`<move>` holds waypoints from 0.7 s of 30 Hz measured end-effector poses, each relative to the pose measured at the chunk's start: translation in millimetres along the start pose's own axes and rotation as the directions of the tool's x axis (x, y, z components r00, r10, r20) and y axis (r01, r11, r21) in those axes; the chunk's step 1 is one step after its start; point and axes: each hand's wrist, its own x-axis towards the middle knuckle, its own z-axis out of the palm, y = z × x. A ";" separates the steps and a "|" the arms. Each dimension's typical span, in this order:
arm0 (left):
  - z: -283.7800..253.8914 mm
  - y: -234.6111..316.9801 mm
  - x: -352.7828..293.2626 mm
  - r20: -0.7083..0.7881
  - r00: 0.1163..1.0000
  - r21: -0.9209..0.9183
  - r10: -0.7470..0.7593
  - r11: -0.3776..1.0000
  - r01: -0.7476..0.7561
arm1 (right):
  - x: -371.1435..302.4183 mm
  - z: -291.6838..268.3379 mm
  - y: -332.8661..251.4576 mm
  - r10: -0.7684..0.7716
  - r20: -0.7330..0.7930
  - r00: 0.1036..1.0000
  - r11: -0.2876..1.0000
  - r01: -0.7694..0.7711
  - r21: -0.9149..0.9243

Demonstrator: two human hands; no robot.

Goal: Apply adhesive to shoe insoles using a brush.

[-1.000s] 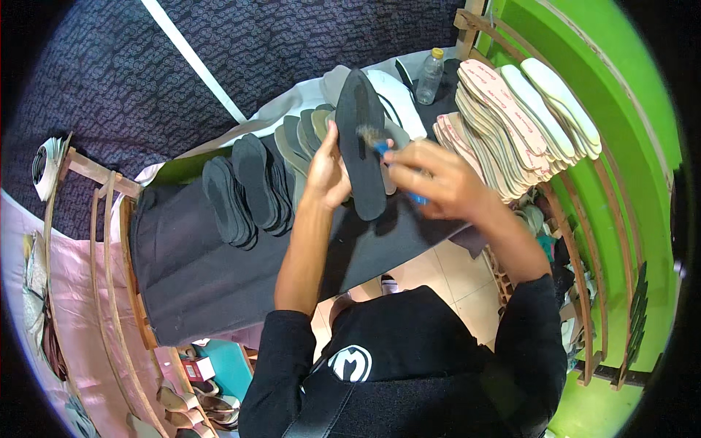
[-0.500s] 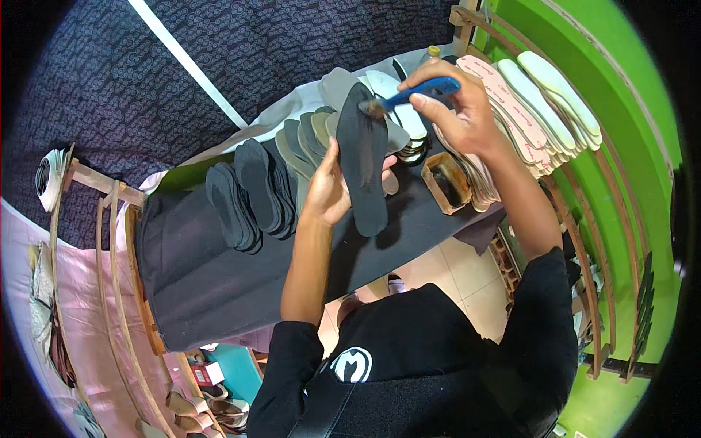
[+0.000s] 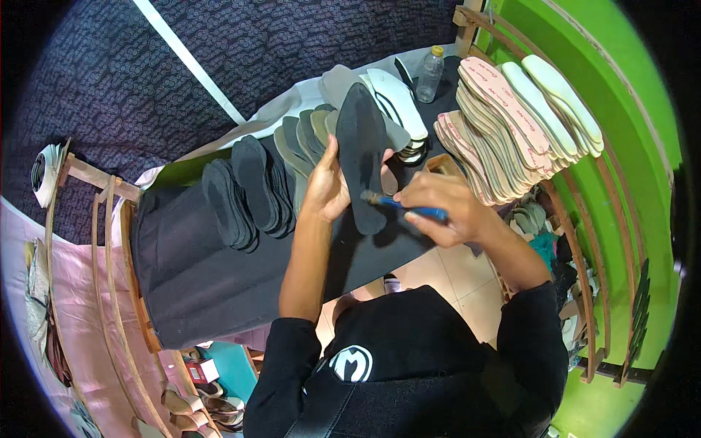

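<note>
My left hand (image 3: 326, 186) grips a black insole (image 3: 362, 139), holding it up above the dark table with the thumb along its left edge and fingertips at its right edge. In my right hand (image 3: 447, 204) is a paintbrush (image 3: 412, 207) with a blue handle. Its bristles touch the lower end of the insole's face. Just behind my right hand sits a small open container (image 3: 442, 165), mostly hidden by the hand. Stacks of black insoles (image 3: 257, 182) lie to the left of my left hand, with olive and grey ones (image 3: 288, 150) partly behind it.
Piles of pink and cream insoles (image 3: 500, 120) lie at the table's right end. White insoles (image 3: 398, 109) and a clear bottle with a yellow cap (image 3: 430, 75) stand at the back. A dark cloth covers the table (image 3: 197, 292). Wooden rails (image 3: 610, 197) run along the green wall.
My right hand has moved down with the paintbrush, from the insole's upper end to its lower end. The bottle and more of the pink insoles now show. My left hand stays almost still.
</note>
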 end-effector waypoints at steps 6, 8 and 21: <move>8.6 -7.1 -2.2 0.009 0.999 0.012 -0.035 0.999 0.035 | 20.2 -27.2 22.1 0.192 -0.221 0.956 0.979 -0.172 0.108; 9.0 -9.3 -1.9 -0.016 1.000 0.053 -0.015 0.998 0.015 | 30.8 -35.8 33.1 0.199 -0.286 0.937 0.979 -0.176 0.107; -5.6 -9.3 1.9 0.049 0.999 -0.092 0.011 0.996 -0.007 | 1.6 0.4 12.1 -0.162 0.017 0.987 0.964 0.162 -0.211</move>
